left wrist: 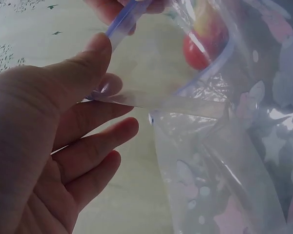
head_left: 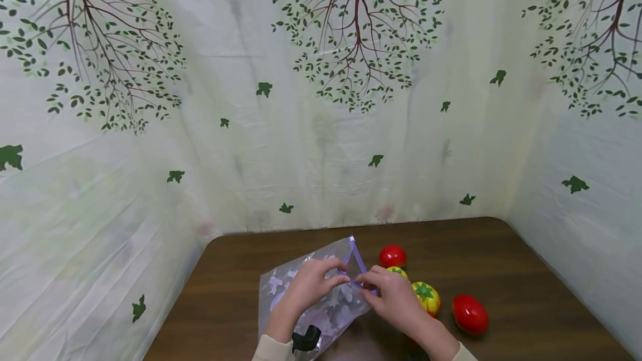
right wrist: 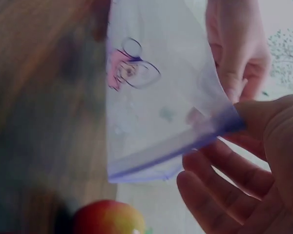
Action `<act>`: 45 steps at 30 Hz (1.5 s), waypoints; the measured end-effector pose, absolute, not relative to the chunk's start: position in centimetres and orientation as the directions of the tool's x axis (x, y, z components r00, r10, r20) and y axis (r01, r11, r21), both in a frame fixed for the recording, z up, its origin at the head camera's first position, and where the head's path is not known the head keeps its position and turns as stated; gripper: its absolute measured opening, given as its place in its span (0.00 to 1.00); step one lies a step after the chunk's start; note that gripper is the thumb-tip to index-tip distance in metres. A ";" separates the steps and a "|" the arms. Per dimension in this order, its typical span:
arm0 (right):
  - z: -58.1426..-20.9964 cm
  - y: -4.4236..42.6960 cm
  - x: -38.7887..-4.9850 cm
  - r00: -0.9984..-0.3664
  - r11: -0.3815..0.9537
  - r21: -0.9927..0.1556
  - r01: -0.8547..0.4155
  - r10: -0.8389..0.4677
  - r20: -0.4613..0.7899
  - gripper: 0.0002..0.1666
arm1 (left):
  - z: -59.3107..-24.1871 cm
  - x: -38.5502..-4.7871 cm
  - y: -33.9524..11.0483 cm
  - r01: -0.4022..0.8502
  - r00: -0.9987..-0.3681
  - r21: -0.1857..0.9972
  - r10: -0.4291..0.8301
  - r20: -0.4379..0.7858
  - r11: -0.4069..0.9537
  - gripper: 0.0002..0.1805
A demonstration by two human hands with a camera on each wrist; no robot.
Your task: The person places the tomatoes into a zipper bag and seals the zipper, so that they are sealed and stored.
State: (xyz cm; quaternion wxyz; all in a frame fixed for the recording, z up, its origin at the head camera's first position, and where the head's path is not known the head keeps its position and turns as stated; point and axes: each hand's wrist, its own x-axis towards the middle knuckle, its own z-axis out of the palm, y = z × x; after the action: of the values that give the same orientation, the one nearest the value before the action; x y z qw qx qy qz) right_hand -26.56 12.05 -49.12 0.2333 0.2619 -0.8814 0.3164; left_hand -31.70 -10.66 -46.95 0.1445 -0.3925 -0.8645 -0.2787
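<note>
A clear zip bag (head_left: 328, 316) with printed shapes and a purple zip edge lies tilted over the table, its mouth partly apart. My left hand (head_left: 311, 284) pinches one side of that mouth between thumb and index finger; in the left wrist view the other fingers of this hand (left wrist: 53, 112) are off the bag (left wrist: 210, 161). Close beside it, my right hand (head_left: 393, 297) pinches the purple edge. The right wrist view shows this hand (right wrist: 268, 146) with its thumb on the zip strip (right wrist: 161, 155). No contents can be made out in the bag.
Right of the bag sit a round red fruit-like thing (head_left: 393, 256), a yellow-and-red one with a green top (head_left: 426, 297), another yellow one (head_left: 397, 271) partly hidden, and a red oval one (head_left: 470, 314). A leaf-printed curtain (head_left: 321, 183) surrounds the brown table (head_left: 541, 316).
</note>
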 end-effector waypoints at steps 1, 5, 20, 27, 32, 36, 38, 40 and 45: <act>-48.9 12.2 -26.5 -0.760 0.666 -0.439 -0.603 -0.312 0.569 0.13 | -47.0 -31.6 -10.7 0.761 -0.647 0.361 0.595 0.476 0.539 0.07; -47.8 12.9 -26.4 -0.796 0.677 -0.475 -0.562 -0.287 0.533 0.14 | -47.0 -31.4 -10.4 0.778 -0.626 0.352 0.603 0.494 0.520 0.06; -45.4 16.3 -25.9 -0.865 0.721 -0.490 -0.489 -0.327 0.382 0.22 | -47.2 -31.5 -9.9 0.831 -0.555 0.313 0.650 0.519 0.460 0.04; -45.0 16.6 -25.6 -0.878 0.728 -0.495 -0.474 -0.353 0.322 0.21 | -47.1 -31.3 -10.0 0.814 -0.580 0.329 0.649 0.492 0.478 0.02; -44.7 17.1 -25.1 -0.878 0.735 -0.484 -0.474 -0.352 0.324 0.22 | -46.9 -31.1 -10.0 0.817 -0.575 0.308 0.646 0.502 0.487 0.02; -44.8 17.6 -24.6 -0.880 0.762 -0.447 -0.469 -0.358 0.314 0.23 | -46.8 -30.9 -10.0 0.811 -0.583 0.306 0.647 0.491 0.499 0.02; -45.0 17.8 -24.2 -0.876 0.771 -0.422 -0.476 -0.374 0.304 0.24 | -46.7 -30.8 -10.0 0.804 -0.593 0.314 0.647 0.480 0.505 0.02; -45.2 18.0 -23.9 -0.876 0.777 -0.410 -0.478 -0.386 0.289 0.25 | -46.7 -30.7 -10.0 0.802 -0.596 0.319 0.648 0.474 0.504 0.02; -45.3 18.7 -23.0 -0.903 0.801 -0.418 -0.429 -0.369 0.219 0.28 | -46.9 -30.7 -9.8 0.804 -0.593 0.306 0.657 0.465 0.509 0.02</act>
State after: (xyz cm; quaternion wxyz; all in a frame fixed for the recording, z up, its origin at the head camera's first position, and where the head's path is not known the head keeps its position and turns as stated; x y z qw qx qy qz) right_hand -22.97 18.74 -45.30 0.0631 0.2106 -0.9468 0.2350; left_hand -30.70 -9.83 -46.91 0.1463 -0.4266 -0.8563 -0.2518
